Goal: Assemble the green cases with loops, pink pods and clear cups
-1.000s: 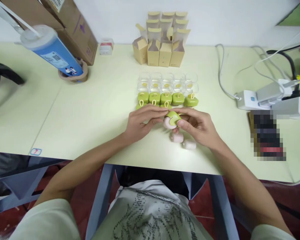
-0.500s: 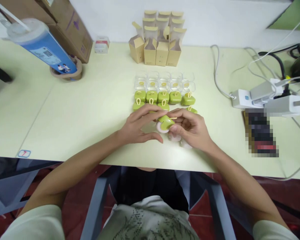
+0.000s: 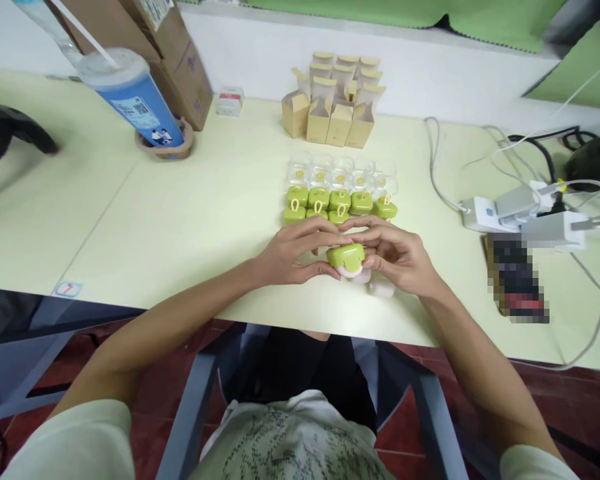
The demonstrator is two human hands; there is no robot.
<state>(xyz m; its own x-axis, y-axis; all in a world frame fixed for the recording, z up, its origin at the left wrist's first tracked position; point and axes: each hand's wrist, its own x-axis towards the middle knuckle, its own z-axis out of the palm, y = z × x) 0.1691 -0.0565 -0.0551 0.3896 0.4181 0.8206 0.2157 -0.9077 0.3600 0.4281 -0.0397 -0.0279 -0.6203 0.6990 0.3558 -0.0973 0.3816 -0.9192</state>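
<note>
Between my two hands is a small green-and-white case (image 3: 347, 256), its glossy green cover on top and its rounded white part showing below. My left hand (image 3: 293, 255) grips its left side, fingers over the top and thumb underneath. The thumb and fingers of my right hand (image 3: 405, 259) pinch the right side. Loose white rounded pieces (image 3: 381, 287) lie on the table under my right hand. Just beyond my fingers are rows of green cases (image 3: 340, 200), several with pale yellow loops, partly hidden by my hands.
Clear plastic trays (image 3: 341, 175) with yellow marks stand behind the green cases. Open cardboard boxes (image 3: 320, 120) are grouped near the wall. At left are a blue cup (image 3: 147, 110) in a holder and a small white box (image 3: 230, 101); at right, a power strip (image 3: 490, 215), cables and a pixelated phone (image 3: 517, 277).
The green-and-white case has turned from tilted to nearly level, its white part now underneath. My left thumb has come up against it. The head view has shifted, showing more of the wall.
</note>
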